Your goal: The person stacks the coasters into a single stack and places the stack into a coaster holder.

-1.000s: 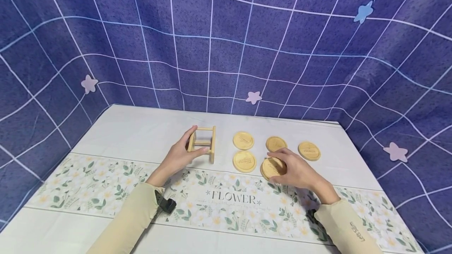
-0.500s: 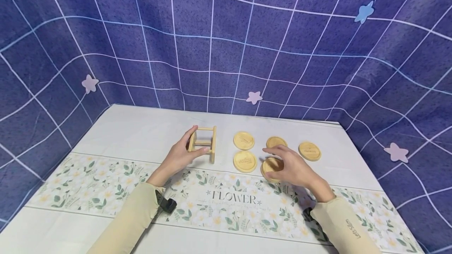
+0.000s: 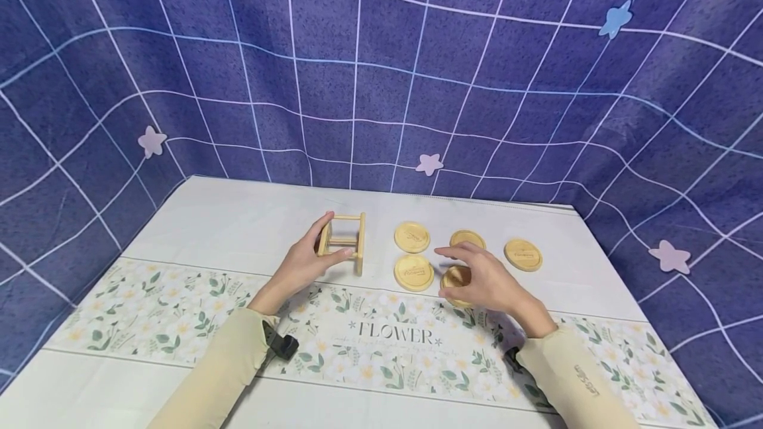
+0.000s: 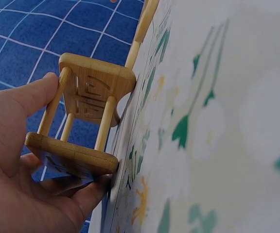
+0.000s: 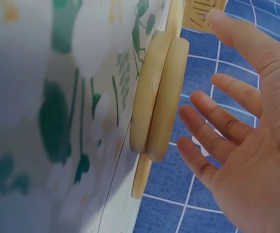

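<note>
My left hand (image 3: 298, 267) grips a small light-wood coaster rack (image 3: 360, 247), two end panels joined by thin rods, standing on the table. In the left wrist view, the thumb and fingers hold the nearer panel and a rod of the rack (image 4: 72, 158). My right hand (image 3: 491, 281) hovers with spread fingers over a stack of two round wooden coasters (image 3: 451, 281), partly hiding it. The right wrist view shows the right hand (image 5: 244, 141) apart from the stacked coasters (image 5: 166, 99), the upper one slightly offset.
Single round coasters lie flat around the stack: two to its left, a far-left one (image 3: 412, 237) and a nearer one (image 3: 414, 273), one behind it (image 3: 467, 238), and one at right (image 3: 523, 255). A floral strip (image 3: 387, 343) crosses the white table. Blue gridded cloth (image 3: 381, 85) stands behind.
My right hand has let go of the top coaster of the stack and drifted left above it. My left hand and the rack have stayed in place.
</note>
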A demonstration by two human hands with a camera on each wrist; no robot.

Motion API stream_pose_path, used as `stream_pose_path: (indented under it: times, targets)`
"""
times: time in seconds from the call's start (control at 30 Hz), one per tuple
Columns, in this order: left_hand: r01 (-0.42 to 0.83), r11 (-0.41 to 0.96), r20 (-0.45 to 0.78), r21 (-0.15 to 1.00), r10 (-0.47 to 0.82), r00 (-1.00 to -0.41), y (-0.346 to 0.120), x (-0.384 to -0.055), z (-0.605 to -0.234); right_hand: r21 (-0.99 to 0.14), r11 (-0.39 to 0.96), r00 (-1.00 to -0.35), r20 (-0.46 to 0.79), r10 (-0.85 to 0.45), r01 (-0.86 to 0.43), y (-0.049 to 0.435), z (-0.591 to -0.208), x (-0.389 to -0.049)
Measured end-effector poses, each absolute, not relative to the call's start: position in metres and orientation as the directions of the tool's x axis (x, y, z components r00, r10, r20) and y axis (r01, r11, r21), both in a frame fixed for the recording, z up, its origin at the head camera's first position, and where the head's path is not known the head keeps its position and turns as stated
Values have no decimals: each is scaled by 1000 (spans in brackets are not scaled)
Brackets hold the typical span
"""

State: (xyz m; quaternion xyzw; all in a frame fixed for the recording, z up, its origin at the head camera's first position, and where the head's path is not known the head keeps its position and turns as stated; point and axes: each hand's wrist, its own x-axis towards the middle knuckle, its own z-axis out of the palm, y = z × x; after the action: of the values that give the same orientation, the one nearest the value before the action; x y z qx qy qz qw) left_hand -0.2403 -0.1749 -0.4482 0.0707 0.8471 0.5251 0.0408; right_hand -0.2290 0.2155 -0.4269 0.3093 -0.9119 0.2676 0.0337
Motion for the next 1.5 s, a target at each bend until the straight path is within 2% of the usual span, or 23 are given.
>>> stream_pose_path:
  times: [1.5]
  targets:
    - [71, 441, -1, 895, 161, -987, -174, -239, -448, -419, 674, -787, 210, -580, -609, 186, -431, -236]
